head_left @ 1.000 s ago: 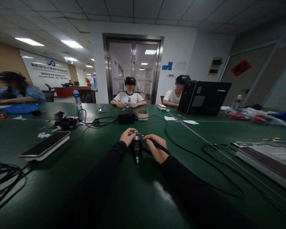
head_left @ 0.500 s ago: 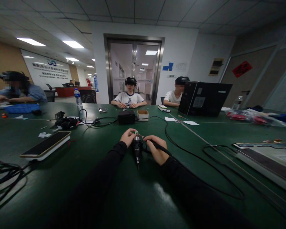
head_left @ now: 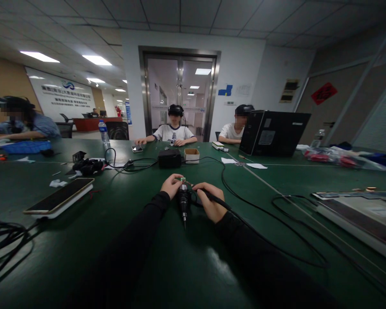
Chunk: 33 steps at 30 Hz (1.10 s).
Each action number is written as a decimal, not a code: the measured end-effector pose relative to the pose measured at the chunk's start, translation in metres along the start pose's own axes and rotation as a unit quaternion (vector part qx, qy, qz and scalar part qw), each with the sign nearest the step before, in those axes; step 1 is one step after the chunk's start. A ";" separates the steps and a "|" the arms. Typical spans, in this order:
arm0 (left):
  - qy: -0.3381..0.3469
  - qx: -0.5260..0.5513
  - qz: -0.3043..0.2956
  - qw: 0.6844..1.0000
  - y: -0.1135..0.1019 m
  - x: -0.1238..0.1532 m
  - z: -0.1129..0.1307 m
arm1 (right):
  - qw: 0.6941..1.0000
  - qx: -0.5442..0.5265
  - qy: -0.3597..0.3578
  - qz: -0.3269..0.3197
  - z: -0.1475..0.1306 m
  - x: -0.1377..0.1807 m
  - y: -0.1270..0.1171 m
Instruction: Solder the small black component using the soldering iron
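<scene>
My left hand is closed in a pinch on a small green part held just above the green table. My right hand is wrapped round a thin black corded tool whose tip points toward that part. Between the two hands lies a black cylindrical tool with a metal tip toward me. Both my forearms are in black sleeves.
A black box and a small cardboard box sit beyond my hands, with cables looping right. A phone on a white pad lies left, a laptop at the far right, flat trays on the right. Three people sit across.
My hands stay almost still on the part and tool. The person opposite has stretched one arm out toward a phone on the table.
</scene>
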<state>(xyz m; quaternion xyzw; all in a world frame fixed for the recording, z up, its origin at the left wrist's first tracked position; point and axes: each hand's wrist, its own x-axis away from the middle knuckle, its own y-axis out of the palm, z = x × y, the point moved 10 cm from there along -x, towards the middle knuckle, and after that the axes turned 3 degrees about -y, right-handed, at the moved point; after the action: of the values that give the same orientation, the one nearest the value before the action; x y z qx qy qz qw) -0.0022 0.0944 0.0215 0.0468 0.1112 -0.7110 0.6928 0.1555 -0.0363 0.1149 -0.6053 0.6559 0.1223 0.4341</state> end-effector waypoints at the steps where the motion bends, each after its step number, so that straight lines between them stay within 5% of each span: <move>1: -0.002 0.000 0.000 1.000 0.000 0.000 -0.001 | 1.000 0.002 0.002 0.003 0.000 0.000 -0.001; 19: -0.027 -0.043 0.008 0.999 -0.001 -0.001 -0.001 | 1.000 0.003 0.008 0.027 0.010 -0.001 -0.007; 25: -0.157 -0.057 -0.046 0.985 0.001 0.000 -0.016 | 0.999 0.008 0.005 0.037 0.010 -0.001 -0.011; 33: -0.199 -0.118 -0.127 0.965 0.000 0.037 0.002 | 0.999 0.015 0.008 0.051 0.010 -0.004 -0.017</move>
<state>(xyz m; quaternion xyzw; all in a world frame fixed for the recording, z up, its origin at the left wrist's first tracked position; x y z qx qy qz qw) -0.0033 0.0581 0.0150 -0.1925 0.0592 -0.7697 0.6058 0.1750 -0.0305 0.1182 -0.5652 0.6913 0.1293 0.4313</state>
